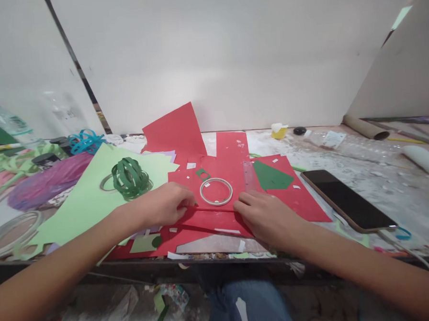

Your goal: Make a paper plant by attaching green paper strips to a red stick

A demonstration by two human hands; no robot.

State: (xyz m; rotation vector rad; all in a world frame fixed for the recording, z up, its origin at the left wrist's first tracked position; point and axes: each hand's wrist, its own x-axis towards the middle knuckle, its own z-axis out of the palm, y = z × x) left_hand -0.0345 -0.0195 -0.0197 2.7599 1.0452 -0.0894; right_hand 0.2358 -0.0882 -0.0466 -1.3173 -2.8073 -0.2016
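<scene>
A thin rolled or folded edge of red paper [215, 209] runs between both hands near the front of the table. My left hand [170, 203] pinches its left end, the fingers curled. At the right end, my right hand [262, 215] has its fingers bent round the same red edge. Just beyond lies a white ring [216, 192] on red sheets [232, 152]. A clear ruler [249, 176] and a dark green paper piece [273, 175] are close to my right hand. Beyond my left hand, a ball of dark green paper strips [131, 178] rests on light green paper [83, 196].
A phone [348, 199] with a cable lies at the right, a plastic bottle [357, 142] and a cardboard tube [366, 126] behind it. At the left are a purple bag [50, 181], a tape roll [15, 233] and blue strips [85, 141]. A white wall stands behind.
</scene>
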